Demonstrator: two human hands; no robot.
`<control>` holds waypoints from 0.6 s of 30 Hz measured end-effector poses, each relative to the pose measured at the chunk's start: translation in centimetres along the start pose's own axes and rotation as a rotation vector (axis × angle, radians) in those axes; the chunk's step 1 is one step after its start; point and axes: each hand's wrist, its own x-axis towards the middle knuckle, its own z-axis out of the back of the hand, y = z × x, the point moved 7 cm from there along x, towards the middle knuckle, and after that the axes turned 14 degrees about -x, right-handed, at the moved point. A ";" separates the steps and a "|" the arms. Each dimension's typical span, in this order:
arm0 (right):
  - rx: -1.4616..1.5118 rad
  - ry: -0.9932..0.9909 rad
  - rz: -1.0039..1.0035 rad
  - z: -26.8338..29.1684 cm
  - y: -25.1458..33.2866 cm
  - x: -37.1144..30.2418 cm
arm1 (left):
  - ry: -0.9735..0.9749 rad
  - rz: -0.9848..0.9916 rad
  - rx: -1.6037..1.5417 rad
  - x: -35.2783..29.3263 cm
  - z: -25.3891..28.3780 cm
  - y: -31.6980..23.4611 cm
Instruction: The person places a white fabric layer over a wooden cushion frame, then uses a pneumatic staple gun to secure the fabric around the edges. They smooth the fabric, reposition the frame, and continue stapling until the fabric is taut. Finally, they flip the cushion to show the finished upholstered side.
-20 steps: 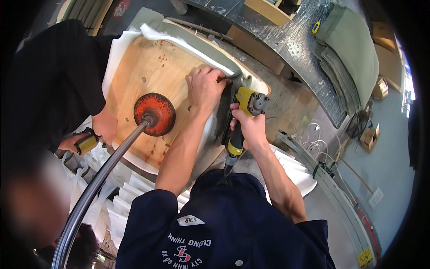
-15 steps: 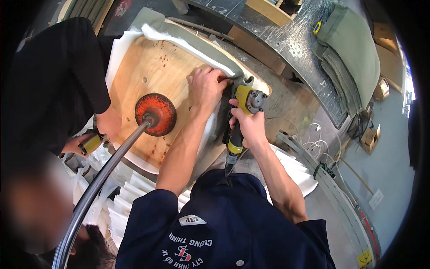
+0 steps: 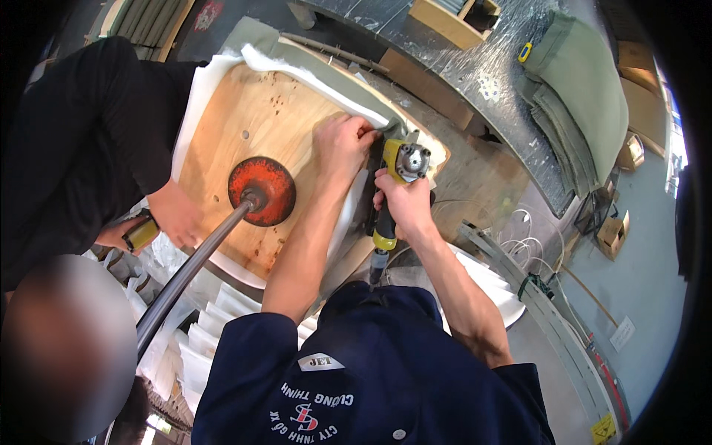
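Note:
My right hand (image 3: 406, 204) is wrapped round the black handle of a yellow and black pneumatic staple gun (image 3: 390, 157), its air hose fitting towards my chest. The gun's head stands at the right corner of a wooden seat panel (image 3: 285, 111), close to my left hand. There my left hand (image 3: 343, 147) lies on the panel's edge, thumb and fingers pinching grey-green fabric (image 3: 337, 78). White padding (image 3: 293, 71) shows between fabric and wood along the far edge. The gun's nose is hidden, so I cannot tell whether it touches the fabric.
A red round clamp pad (image 3: 278, 182) on a metal rod (image 3: 196, 271) presses on the panel. At the left, a co-worker's hand (image 3: 174, 211) is at the panel's edge, the other holding a yellow tool (image 3: 142, 233). Cut fabric (image 3: 582, 96) lies on a dark table (image 3: 452, 70).
The staple gun in my right hand has moved a little left, nearer my left hand, and its head has turned slightly. The co-worker's hands have shifted a little. My left hand keeps its pinch.

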 end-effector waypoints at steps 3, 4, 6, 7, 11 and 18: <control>0.027 -0.030 0.033 -0.6 0.7 -1.1 | 0.024 0.009 -0.038 -0.6 0.2 0.0; 0.006 -0.020 0.032 -0.7 0.8 -0.9 | 0.014 0.003 -0.050 -0.8 0.3 0.0; -0.034 -0.004 0.038 -0.6 1.4 0.2 | -0.007 -0.018 -0.076 -0.5 0.1 -0.1; -0.060 -0.042 0.102 -0.5 1.6 0.3 | -0.022 0.041 -0.190 -0.4 0.4 0.4; 0.029 -0.006 0.037 -1.1 0.3 -0.1 | -0.041 0.183 -0.460 -1.6 0.6 3.0; -0.053 0.050 0.055 -1.3 0.8 0.4 | -0.252 0.173 -0.722 -2.3 3.2 1.9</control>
